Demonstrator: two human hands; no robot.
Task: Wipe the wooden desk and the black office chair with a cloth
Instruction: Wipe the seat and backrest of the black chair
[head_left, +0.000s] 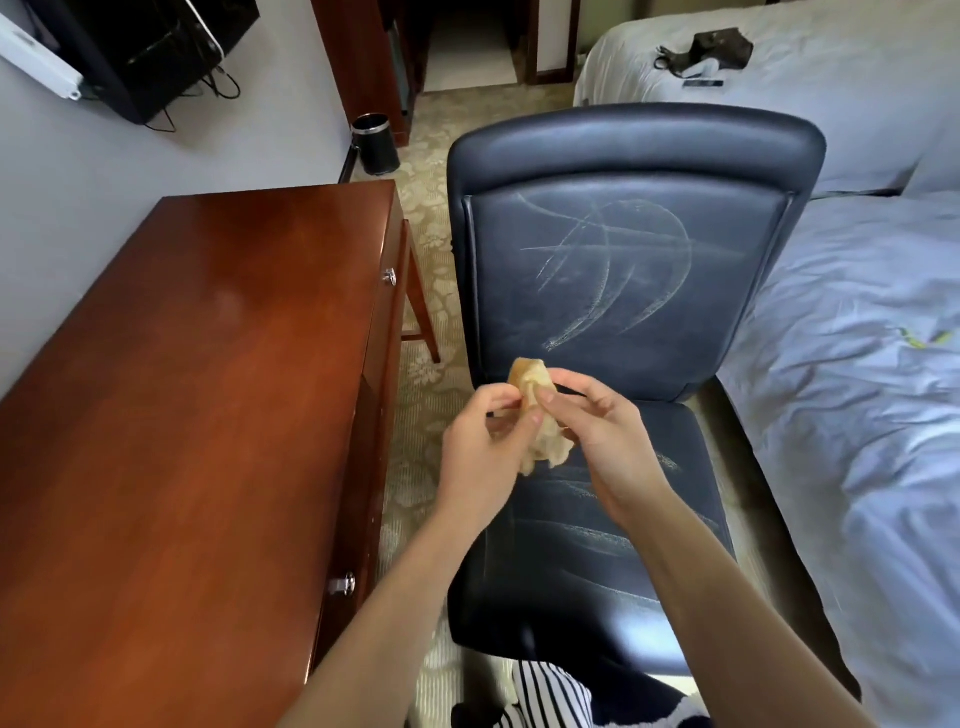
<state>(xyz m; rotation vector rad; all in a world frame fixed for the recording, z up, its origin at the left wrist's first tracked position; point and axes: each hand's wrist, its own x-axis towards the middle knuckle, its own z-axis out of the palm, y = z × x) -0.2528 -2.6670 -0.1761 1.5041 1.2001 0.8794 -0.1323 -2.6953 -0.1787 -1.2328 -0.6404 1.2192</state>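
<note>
On the left of the frame we see the wooden desk (197, 395), its top glossy, with two metal drawer knobs along its right edge. Just right of it, at centre, our left hand (480, 441) pinches the crumpled yellowish cloth (535, 410) and our right hand (605, 441) pinches the same cloth from the other side, above the seat. Behind stands the black chair (628, 270), pale wipe streaks across its back and seat. A white bed (857, 389) fills the right.
</note>
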